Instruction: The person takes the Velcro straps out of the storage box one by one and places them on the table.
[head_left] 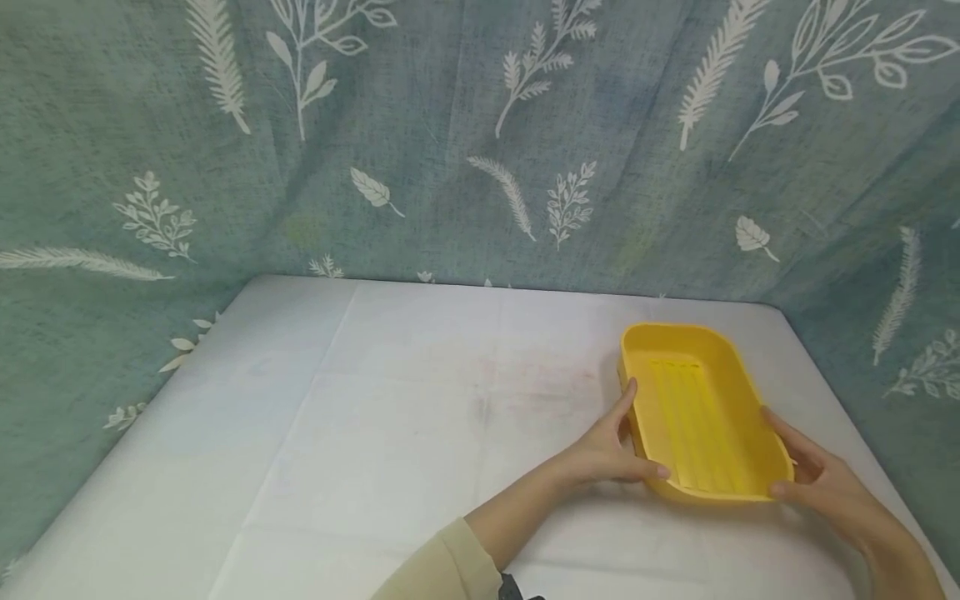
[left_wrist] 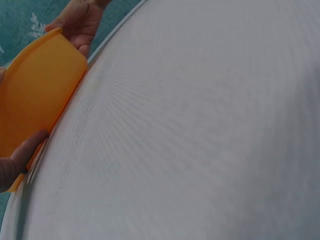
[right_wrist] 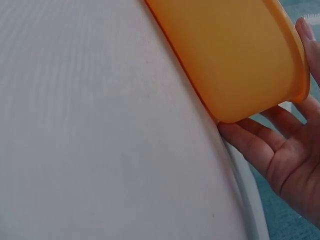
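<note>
A yellow plastic tray, deep-sided with rounded corners and a ribbed floor, is on the right side of the table in the head view. My left hand grips its near left corner, one digit over the near rim and another up along the left side. At the near right corner my right hand holds the rim and wall. In the right wrist view, fingers reach beneath the tray's lower corner. The left wrist view shows both hands at the orange-looking outer wall. Nothing shows inside the tray.
A white cloth covers the table. Green-blue fabric with white leaf prints hangs behind and along both sides. The table's right edge runs close beside the right hand. A beige sleeve covers the left forearm.
</note>
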